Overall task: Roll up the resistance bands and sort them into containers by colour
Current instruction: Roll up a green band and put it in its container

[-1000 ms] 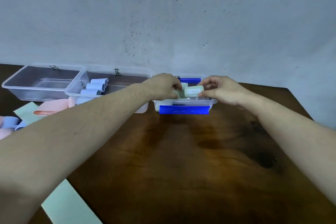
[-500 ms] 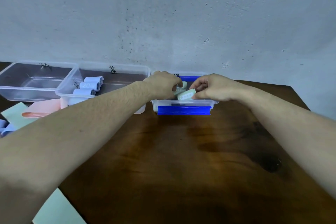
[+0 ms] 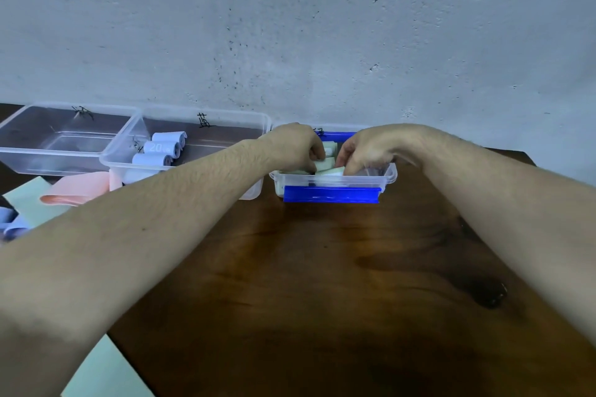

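Where the counter meets the wall, an empty clear container stands far left, a pink band lying loose in front. Next right, a second container holds blue rolls. Right again, both hands reach into the blue-clipped container: the left hand and right hand each curl their fingers around pale green rolls lying inside.

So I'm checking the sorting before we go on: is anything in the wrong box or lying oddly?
Nothing looks missorted. Blue rolls lie in the middle box, green rolls in the blue-latched box under both hands. A pink band lies unrolled on the table.
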The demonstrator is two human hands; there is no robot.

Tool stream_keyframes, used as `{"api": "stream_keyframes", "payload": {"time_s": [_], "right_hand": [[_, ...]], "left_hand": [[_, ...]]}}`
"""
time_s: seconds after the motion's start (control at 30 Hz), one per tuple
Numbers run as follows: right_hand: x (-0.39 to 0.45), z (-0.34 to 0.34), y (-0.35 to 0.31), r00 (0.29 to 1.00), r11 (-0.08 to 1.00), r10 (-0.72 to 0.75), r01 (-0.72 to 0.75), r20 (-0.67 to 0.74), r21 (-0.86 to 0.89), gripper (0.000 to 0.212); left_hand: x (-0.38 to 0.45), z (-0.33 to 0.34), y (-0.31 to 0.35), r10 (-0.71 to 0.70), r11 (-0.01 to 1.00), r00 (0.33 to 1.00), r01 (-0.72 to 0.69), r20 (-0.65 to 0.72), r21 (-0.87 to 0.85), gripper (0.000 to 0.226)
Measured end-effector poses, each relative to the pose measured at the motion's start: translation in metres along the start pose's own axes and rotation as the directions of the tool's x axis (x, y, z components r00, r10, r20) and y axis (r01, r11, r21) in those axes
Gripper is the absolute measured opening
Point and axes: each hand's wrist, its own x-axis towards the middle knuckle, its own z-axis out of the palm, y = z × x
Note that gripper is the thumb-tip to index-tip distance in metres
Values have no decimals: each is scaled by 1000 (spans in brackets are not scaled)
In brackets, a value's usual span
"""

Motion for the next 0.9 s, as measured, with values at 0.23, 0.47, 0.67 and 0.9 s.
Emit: {"api": "stream_keyframes", "payload": {"time_s": [0.23,0.47,0.67,0.9], "right_hand": [[3,4,1,998,990,51,-55,41,126,24],[0,5,-6,998,990,54,-57,25,128,23],[-3,11,-5,998,965,58,-60,16,255,27],[-4,14,-9,999,979,34,-32,-6,200,20]], "left_hand": [[0,-3,-3,34,999,995,-35,93,8,38],[-1,-3,-1,27,1000,995,-25,93,-14,37],[-2,-3,-1,19,1000,997,-17,79,-25,39],[-4,-2,-1,23,1000,996,-22,81,-17,40]]}}
